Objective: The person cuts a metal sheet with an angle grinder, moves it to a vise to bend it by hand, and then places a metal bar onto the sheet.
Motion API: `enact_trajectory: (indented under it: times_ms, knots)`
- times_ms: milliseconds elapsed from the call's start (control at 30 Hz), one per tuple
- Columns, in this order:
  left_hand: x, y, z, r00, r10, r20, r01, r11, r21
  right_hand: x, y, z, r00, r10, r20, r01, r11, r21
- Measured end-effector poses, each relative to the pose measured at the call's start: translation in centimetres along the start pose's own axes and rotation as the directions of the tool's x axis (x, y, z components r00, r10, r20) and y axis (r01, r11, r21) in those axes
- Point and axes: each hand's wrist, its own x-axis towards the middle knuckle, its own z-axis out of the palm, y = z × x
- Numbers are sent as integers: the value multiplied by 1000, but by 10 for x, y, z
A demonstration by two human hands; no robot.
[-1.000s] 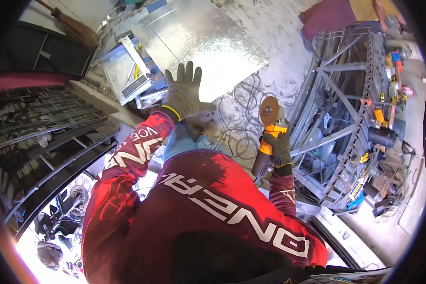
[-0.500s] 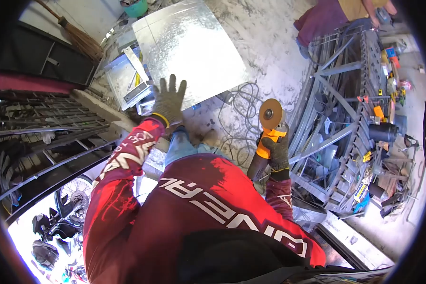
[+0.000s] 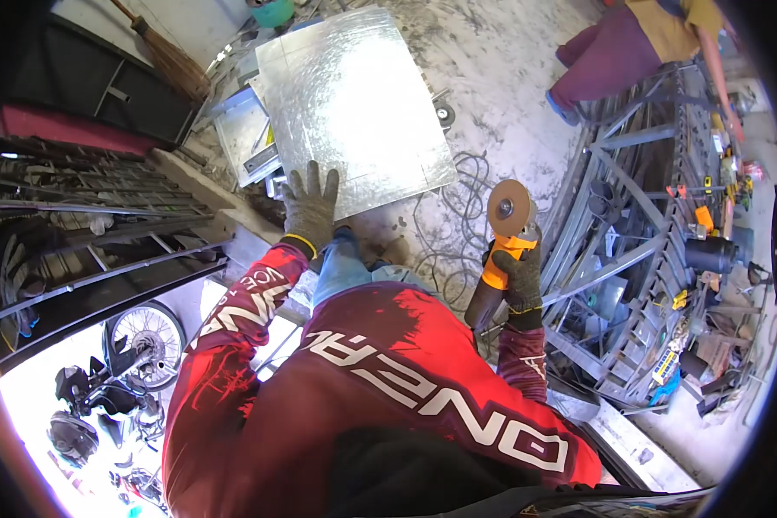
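Observation:
My left hand [image 3: 311, 205], in a grey knit glove, is held out flat with its fingers together, just over the near edge of a large shiny metal sheet [image 3: 354, 95] lying on the concrete floor. It holds nothing. My right hand [image 3: 518, 278], also gloved, grips an orange and black angle grinder [image 3: 501, 259]. The grinder's round disc [image 3: 509, 207] points up and away from me, above the floor. A tangle of cable [image 3: 449, 229] lies on the floor between the sheet and the grinder.
A grey steel frame [image 3: 630, 224] loaded with tools and parts stands on the right. Another person [image 3: 639, 43] in purple trousers bends at the far right. Metal offcuts [image 3: 246, 142] and a broom [image 3: 168, 56] lie at left. Dark gate bars [image 3: 86, 242] and motorbikes [image 3: 112, 388] are lower left.
My left hand has dropped and drawn back from over the sheet to its near edge, fingers closing together. The grinder stays gripped in my right hand, shifted slightly right.

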Motion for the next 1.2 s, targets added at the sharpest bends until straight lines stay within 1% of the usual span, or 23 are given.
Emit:
enact_trajectory:
  times_ms: [100,133,167,233,267,333,367,400,467,500,533,567,600,633,700,733,767,833,867,933,1067,1167,1200]
  knots:
    - [-5,-4,-28,999,14,48,-13,1000,-25,4,2,-4,999,21,29,-21,1000,-19]
    - [-7,-4,-44,996,19,82,-16,999,-39,4,4,-7,999,20,26,-19,1000,-20]
    - [-4,-3,-64,996,24,81,-21,999,-38,4,6,-9,999,15,36,-14,999,-30]
    - [12,8,-107,985,74,154,-82,995,49,3,8,-9,999,14,46,-12,999,-41]
    - [28,13,-103,999,30,30,-28,998,-58,2,7,-8,999,14,38,-12,999,-40]
    - [72,16,-77,980,67,-185,-87,991,-105,-1,5,-3,1000,16,23,-15,999,-43]
    - [96,16,-62,947,95,-306,-135,984,-114,-1,3,1,1000,-3,9,4,999,-44]
    - [114,15,-53,947,103,-305,-143,983,-112,-2,2,4,1000,-23,-7,22,999,-43]
    - [134,13,-30,949,19,-316,-69,986,-149,-6,-1,6,999,-28,-18,27,997,-72]
    - [139,8,-15,930,26,-367,-82,987,-137,-6,-3,6,999,-44,-18,42,994,-103]
    - [141,7,-12,928,25,-373,-75,990,-121,-7,-4,4,999,-35,-39,30,993,-110]
    - [143,8,-9,925,23,-379,-68,992,-106,-10,-4,1,999,30,-33,-33,995,-95]
    - [142,8,-11,931,22,-365,-59,994,-89,-12,-6,-2,995,97,-21,-98,992,-83]
    - [143,6,-11,928,27,-372,-65,994,-91,-13,-8,-3,994,105,-29,-107,990,-96]
    - [148,2,-14,923,40,-383,-70,995,-65,-8,-6,-2,995,99,-23,-101,989,-112]
    - [151,-1,-17,923,40,-382,-71,995,-66,-4,-3,-3,999,30,-29,-35,984,-176]
    - [155,-3,-20,935,41,-353,-68,996,-62,-1,-3,-3,999,30,-30,-35,983,-178]
    - [157,-5,-27,947,37,-319,-60,996,-64,2,-6,-1,991,133,-3,-133,982,-137]
    - [159,-4,-30,953,15,-301,-37,997,-69,5,-5,1,991,136,2,-135,981,-142]
    - [158,-3,-37,966,-27,-257,14,999,-49,14,-3,7,996,84,12,-81,982,-168]
    - [159,-3,-39,964,-44,-262,30,998,-57,28,-5,16,997,63,37,-54,975,-217]
    - [159,1,-66,976,-52,-212,35,996,-86,38,-7,19,997,62,52,-46,965,-257]
    - [163,3,-89,995,-55,-87,48,995,-83,43,-5,17,994,57,91,-27,952,-306]
